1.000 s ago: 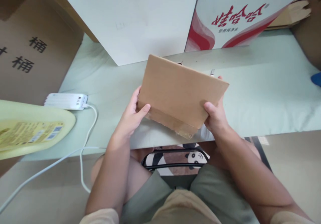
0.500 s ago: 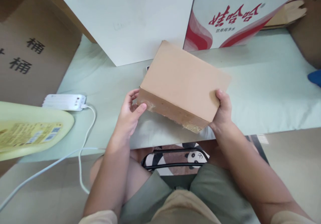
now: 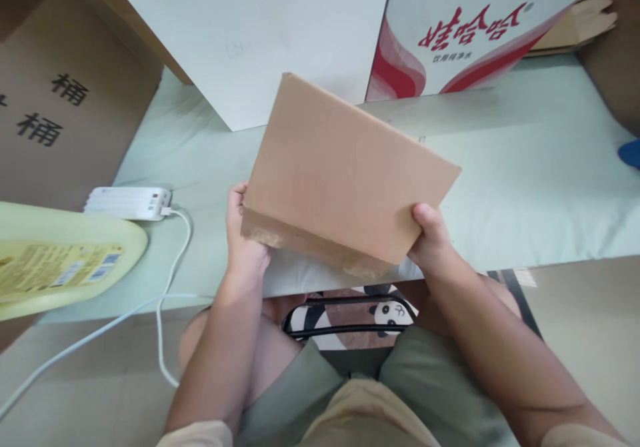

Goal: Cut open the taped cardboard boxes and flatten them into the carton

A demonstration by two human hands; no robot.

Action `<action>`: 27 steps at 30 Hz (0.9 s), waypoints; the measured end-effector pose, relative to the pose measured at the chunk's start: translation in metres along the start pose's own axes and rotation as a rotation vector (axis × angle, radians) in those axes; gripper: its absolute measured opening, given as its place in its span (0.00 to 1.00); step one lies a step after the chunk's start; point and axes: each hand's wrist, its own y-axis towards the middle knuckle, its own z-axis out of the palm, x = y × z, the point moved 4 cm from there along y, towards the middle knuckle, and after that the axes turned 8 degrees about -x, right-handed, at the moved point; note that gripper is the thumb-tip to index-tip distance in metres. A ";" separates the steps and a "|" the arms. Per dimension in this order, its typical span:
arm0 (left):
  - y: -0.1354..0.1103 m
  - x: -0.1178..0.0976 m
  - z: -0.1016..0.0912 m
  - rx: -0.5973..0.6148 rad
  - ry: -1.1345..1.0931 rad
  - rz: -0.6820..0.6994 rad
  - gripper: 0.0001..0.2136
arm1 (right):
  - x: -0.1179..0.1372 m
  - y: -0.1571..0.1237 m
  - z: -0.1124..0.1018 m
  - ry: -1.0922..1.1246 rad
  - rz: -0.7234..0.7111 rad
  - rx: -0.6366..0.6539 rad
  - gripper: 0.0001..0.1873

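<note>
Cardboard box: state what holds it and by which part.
The cardboard box is held in both hands: the left hand grips its near left corner, the right hand its near right corner, thumb on top.

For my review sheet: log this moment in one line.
left hand: grips cardboard box | right hand: grips it | tilted over table

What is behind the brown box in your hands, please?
Behind the brown box stand a white box and a red-and-white carton on the green table. The patch directly behind it is covered.
</note>
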 end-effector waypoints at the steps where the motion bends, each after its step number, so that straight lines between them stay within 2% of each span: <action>1: 0.000 0.001 -0.001 0.000 0.010 -0.013 0.17 | 0.001 -0.001 -0.001 -0.015 -0.054 -0.008 0.51; 4: 0.000 0.003 -0.004 0.069 0.029 -0.113 0.15 | 0.003 -0.003 -0.002 -0.024 -0.085 -0.029 0.51; 6: 0.000 0.003 -0.005 0.179 0.004 -0.252 0.14 | 0.003 -0.001 -0.002 -0.016 -0.042 -0.039 0.47; 8: -0.003 -0.001 -0.005 0.306 -0.057 -0.377 0.16 | 0.004 0.002 -0.002 -0.022 -0.038 -0.049 0.44; 10: -0.007 -0.008 -0.001 0.425 -0.089 -0.398 0.19 | 0.006 0.004 -0.001 -0.028 -0.064 -0.050 0.44; 12: -0.011 -0.013 0.003 0.476 -0.069 -0.332 0.19 | 0.006 0.005 0.001 -0.024 -0.080 -0.040 0.45; 14: -0.012 -0.011 0.006 0.427 -0.040 -0.276 0.21 | 0.005 0.004 0.001 -0.025 -0.094 -0.019 0.46; 16: -0.010 -0.004 0.006 0.317 -0.029 -0.255 0.22 | 0.006 0.001 0.000 -0.057 -0.159 0.011 0.47; 19: -0.003 0.011 0.000 0.215 0.003 -0.250 0.22 | 0.009 -0.005 -0.003 -0.187 -0.363 0.073 0.49; 22: 0.007 0.023 -0.010 0.223 0.008 -0.327 0.15 | 0.009 -0.008 -0.006 -0.318 -0.563 0.128 0.56; 24: 0.013 0.026 -0.017 0.230 -0.043 -0.418 0.08 | 0.007 -0.007 -0.007 -0.375 -0.633 0.156 0.57; 25: 0.016 0.026 -0.020 0.230 -0.071 -0.459 0.07 | 0.006 -0.006 -0.008 -0.407 -0.650 0.181 0.57; 27: 0.019 0.026 -0.023 0.232 -0.088 -0.502 0.13 | 0.005 -0.002 -0.008 -0.461 -0.672 0.251 0.56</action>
